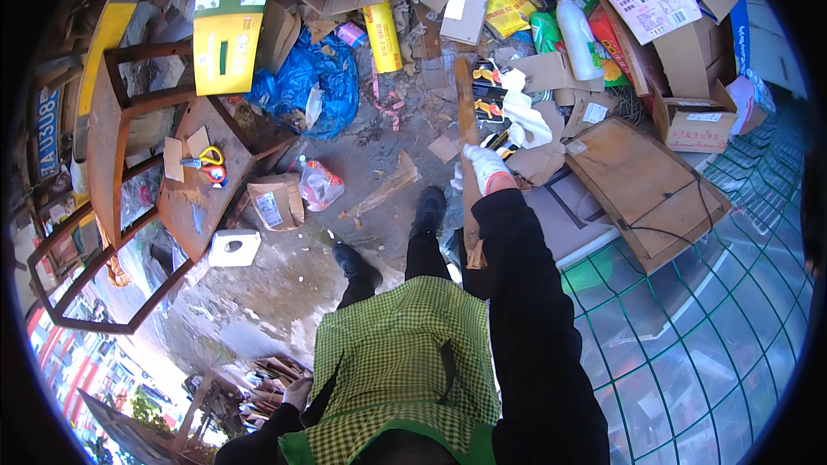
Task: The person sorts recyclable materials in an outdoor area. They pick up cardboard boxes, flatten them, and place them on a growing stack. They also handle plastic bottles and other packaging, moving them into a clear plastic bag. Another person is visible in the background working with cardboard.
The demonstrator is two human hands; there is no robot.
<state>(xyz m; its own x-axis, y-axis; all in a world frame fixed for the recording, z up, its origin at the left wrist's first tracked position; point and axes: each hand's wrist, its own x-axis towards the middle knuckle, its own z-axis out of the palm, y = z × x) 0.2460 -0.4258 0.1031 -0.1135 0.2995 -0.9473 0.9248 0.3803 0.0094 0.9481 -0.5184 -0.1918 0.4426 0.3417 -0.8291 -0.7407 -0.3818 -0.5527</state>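
My right hand (488, 169), in a white glove with some red on it, reaches forward and is closed round a long narrow brown strip (467, 112). Whether the strip is wood or stiff cardboard is hard to tell; it stretches from the heap ahead back toward my legs. Just beyond it lie black, yellow and white packaging pieces (493, 108). Low at my left side hangs my left hand (298, 392), also pale-gloved, beside a stack of flattened cardboard (267, 383). Its fingers are too small and shaded to make out.
A rusty metal frame with a brown top (202, 176) stands left, with yellow-handled scissors (207, 161) on it. Blue plastic bags (319, 86) and loose cartons (680, 116) lie ahead. Green wire mesh (680, 362) borders the right, a flattened brown box (637, 185) against it.
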